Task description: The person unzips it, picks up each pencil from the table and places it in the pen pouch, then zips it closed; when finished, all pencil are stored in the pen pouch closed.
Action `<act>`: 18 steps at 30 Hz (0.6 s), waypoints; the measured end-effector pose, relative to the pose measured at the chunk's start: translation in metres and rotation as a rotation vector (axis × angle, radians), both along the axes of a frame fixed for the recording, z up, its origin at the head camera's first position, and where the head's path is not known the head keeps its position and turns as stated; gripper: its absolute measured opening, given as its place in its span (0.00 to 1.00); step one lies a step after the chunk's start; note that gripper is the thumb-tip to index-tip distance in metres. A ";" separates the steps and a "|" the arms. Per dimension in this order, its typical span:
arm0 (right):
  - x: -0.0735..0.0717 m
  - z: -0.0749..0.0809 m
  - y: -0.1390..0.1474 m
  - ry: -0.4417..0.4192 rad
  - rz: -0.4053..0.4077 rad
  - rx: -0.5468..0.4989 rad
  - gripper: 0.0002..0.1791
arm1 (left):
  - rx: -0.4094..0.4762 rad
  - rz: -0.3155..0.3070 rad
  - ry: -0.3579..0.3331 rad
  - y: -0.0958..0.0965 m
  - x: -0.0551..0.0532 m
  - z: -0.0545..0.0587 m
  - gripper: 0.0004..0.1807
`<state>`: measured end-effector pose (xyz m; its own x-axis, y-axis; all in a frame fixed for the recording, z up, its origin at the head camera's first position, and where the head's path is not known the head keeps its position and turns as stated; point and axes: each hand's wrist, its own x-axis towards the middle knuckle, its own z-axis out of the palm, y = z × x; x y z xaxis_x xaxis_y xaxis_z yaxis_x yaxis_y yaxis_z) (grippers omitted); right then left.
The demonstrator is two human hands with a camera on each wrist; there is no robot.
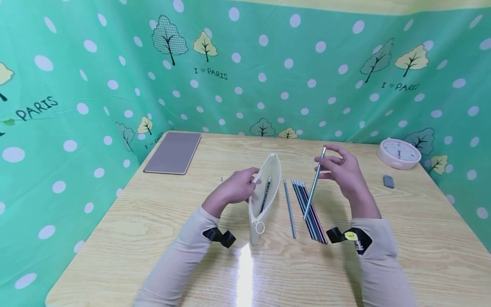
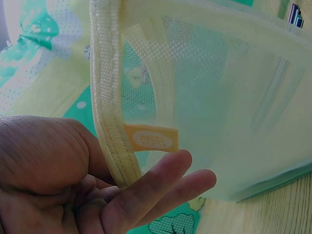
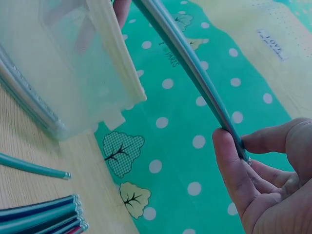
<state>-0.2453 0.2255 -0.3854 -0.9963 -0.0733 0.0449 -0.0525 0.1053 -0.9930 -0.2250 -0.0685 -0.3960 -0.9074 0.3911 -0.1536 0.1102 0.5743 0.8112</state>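
Observation:
My left hand (image 1: 239, 186) holds a cream mesh zip pouch (image 1: 273, 187) by its left side, thumb and fingers around the rim. In the left wrist view the zipped edge and an orange tag (image 2: 155, 138) show between the fingers. The pouch gapes, and a dark patterned pencil (image 1: 265, 195) lies inside it. My right hand (image 1: 342, 168) pinches a metallic blue-green pencil (image 1: 315, 183) near its top end, tilted above the table. Below it lies a row of several pencils (image 1: 312, 217), blue and dark. A single teal pencil (image 1: 289, 208) rests between that row and the pouch.
A grey notebook (image 1: 173, 152) lies at the back left of the wooden table (image 1: 126, 238). At the back right stand a round white clock (image 1: 399, 152) and a small grey eraser-like block (image 1: 388, 181). A green dotted curtain (image 1: 261, 85) hangs behind the table.

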 end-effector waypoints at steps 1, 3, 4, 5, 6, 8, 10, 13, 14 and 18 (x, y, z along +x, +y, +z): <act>0.001 0.000 0.000 0.006 -0.003 -0.008 0.27 | 0.000 0.001 -0.003 0.000 0.000 0.000 0.23; 0.002 0.000 -0.001 0.022 -0.006 -0.024 0.24 | 0.001 -0.001 -0.006 0.000 -0.001 0.000 0.23; 0.003 0.000 -0.001 0.032 -0.008 -0.029 0.23 | 0.004 0.000 -0.010 0.000 -0.001 0.000 0.23; 0.004 0.001 -0.001 0.042 -0.010 -0.035 0.21 | 0.002 -0.001 -0.009 0.001 -0.001 0.000 0.23; 0.004 0.001 0.000 0.051 -0.013 -0.044 0.20 | 0.000 -0.002 -0.007 0.001 -0.001 0.000 0.23; 0.005 0.003 0.000 0.067 -0.021 -0.053 0.19 | -0.003 -0.003 -0.003 0.001 -0.002 0.000 0.24; 0.006 0.004 -0.001 0.078 -0.034 -0.053 0.18 | -0.008 -0.003 0.003 0.001 -0.002 0.001 0.25; 0.006 0.004 -0.002 0.078 -0.053 -0.062 0.19 | -0.008 0.005 0.000 0.001 -0.002 0.001 0.25; 0.005 0.004 -0.003 0.075 -0.061 -0.063 0.20 | -0.009 0.008 -0.004 0.001 -0.002 0.001 0.25; 0.006 0.003 -0.008 0.058 -0.100 -0.107 0.26 | -0.008 0.012 -0.015 0.001 -0.002 0.000 0.24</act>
<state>-0.2394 0.2178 -0.3820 -0.9939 0.0341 0.1044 -0.1043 0.0064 -0.9945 -0.2266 -0.0675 -0.3964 -0.9095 0.3791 -0.1703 0.0911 0.5817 0.8083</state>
